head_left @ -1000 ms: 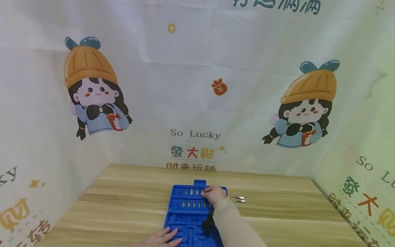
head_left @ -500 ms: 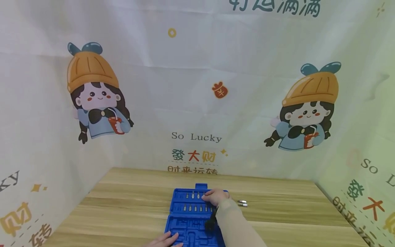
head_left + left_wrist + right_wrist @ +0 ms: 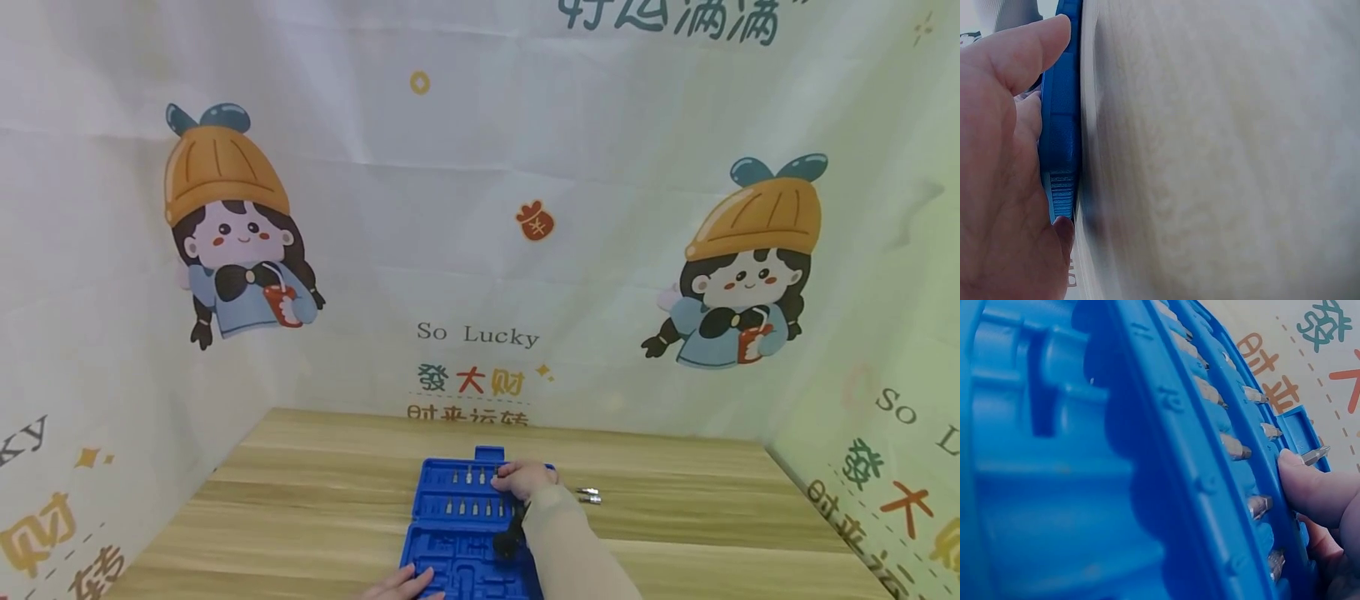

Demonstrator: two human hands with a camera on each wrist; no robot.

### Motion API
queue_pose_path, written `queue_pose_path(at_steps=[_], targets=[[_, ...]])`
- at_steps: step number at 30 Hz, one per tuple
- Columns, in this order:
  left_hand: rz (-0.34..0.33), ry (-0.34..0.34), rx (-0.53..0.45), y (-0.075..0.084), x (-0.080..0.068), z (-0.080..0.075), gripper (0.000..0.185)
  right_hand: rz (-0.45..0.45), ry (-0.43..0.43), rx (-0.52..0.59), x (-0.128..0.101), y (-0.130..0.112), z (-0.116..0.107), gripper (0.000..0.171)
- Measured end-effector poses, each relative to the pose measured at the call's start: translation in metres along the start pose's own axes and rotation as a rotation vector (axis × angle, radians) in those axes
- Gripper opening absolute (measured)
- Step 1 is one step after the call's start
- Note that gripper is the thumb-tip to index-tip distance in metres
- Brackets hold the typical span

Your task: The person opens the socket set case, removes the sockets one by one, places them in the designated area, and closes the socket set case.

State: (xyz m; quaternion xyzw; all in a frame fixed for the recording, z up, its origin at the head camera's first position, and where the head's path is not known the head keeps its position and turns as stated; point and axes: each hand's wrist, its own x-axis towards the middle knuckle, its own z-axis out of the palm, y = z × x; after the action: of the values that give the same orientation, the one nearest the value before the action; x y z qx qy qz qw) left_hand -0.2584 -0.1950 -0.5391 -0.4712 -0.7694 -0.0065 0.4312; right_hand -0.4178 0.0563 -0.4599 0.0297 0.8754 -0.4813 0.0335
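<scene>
Wooden table: blue case holds bits; right fingers pinch one.

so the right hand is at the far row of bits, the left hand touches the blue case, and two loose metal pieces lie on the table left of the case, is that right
One thing is off: the two loose metal pieces lie on the table to the right of the blue case, not the left, as the head view shows. The rest stands.

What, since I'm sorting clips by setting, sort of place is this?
Probably a makeshift work booth: a wooden table, printed cloth around three sides, and an open blue case of metal bits.
</scene>
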Motion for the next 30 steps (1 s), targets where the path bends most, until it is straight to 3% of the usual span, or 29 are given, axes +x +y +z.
queue_pose_path(at_steps=[3, 8, 16, 24, 30], targets=[[-0.085, -0.112, -0.018, 0.0, 0.0, -0.004, 0.055, 0.013, 0.004, 0.019, -0.001, -0.001, 0.0, 0.013], [-0.156, -0.166, -0.072, 0.0, 0.0, -0.006, 0.059, 0.015, 0.005, -0.036, -0.001, -0.001, 0.001, 0.014], [-0.147, -0.215, -0.06, 0.002, 0.004, -0.012, 0.058, -0.013, 0.024, -0.018, -0.006, 0.0, 0.003, 0.011], [-0.218, -0.351, -0.274, 0.0, 0.006, -0.022, 0.056, -0.125, 0.037, 0.06, 0.001, 0.011, 0.004, 0.024], [-0.213, -0.453, -0.34, -0.004, 0.013, -0.03, 0.055, -0.16, -0.013, 0.051, 0.003, 0.012, 0.0, 0.025]])
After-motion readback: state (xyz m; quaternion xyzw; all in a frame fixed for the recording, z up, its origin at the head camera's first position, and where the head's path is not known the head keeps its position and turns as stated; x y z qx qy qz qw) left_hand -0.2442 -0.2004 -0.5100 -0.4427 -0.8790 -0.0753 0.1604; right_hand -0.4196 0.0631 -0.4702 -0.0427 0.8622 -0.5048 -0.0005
